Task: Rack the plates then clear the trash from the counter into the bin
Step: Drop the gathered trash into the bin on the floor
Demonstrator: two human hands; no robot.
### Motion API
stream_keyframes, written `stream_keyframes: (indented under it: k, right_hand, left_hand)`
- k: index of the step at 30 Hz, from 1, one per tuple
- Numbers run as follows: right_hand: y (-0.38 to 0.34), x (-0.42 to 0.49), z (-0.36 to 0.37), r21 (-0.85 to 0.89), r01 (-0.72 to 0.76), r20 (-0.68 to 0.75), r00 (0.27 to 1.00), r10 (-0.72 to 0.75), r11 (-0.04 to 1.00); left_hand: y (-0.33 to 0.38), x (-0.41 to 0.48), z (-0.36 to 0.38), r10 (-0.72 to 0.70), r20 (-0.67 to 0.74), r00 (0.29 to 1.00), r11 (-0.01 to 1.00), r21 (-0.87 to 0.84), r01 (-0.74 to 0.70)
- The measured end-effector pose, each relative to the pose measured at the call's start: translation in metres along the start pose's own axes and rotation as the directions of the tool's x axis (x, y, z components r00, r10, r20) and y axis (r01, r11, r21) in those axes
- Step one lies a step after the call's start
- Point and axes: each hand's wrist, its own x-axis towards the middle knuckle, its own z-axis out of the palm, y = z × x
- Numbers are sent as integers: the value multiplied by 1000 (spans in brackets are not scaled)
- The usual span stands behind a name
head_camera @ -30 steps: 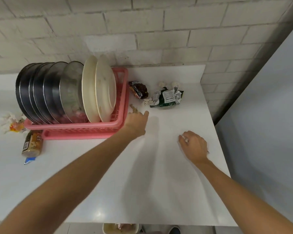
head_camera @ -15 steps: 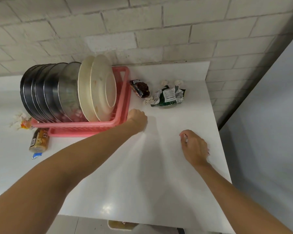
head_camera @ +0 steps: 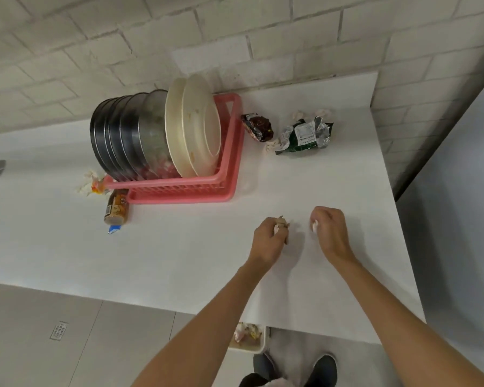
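Several dark metal plates (head_camera: pixel 118 138) and two cream plates (head_camera: pixel 196 124) stand upright in the pink rack (head_camera: pixel 196 191). My left hand (head_camera: pixel 268 241) grips a small brownish scrap of trash (head_camera: pixel 280 223) over the white counter (head_camera: pixel 179 247). My right hand (head_camera: pixel 330 233) holds a small white crumpled scrap (head_camera: pixel 314 225) beside it. A dark red wrapper (head_camera: pixel 257 127), a green and silver packet (head_camera: pixel 305 135) and white paper bits (head_camera: pixel 271 146) lie right of the rack. The bin (head_camera: pixel 249 337) shows below the counter's front edge.
A brown-labelled packet (head_camera: pixel 116 209) with a blue tip and crumpled paper scraps (head_camera: pixel 91 185) lie at the rack's left end. A brick wall runs behind the counter; a grey panel stands along its right side. My shoes (head_camera: pixel 319 370) are on the floor.
My left hand closed on the scrap beside the rack and drew back toward me, ending close to my right hand. The view swung down, showing the bin and floor.
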Motion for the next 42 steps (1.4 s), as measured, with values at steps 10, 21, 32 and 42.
stream_keyframes:
  k: [10,21,32,42]
  right_hand:
    - [-6,-78,61,730,-223,-63,919,389,646]
    - [16,-157,211,140,-135,-81,986,148,981]
    - [25,-212,264,-457,78,56,997,-59,886]
    - [82,-299,253,-503,-157,119,962,248,850]
  left_hand:
    - [-48,-71,-42,-65,165,984,944,-311,114]
    - [-122,-93,-159,51,245,968,956,-293,24]
    - [-190,-128,-240,54,505,861,945,-305,120]
    - [-237,-151,-246,-211,505,837,658,-560,504]
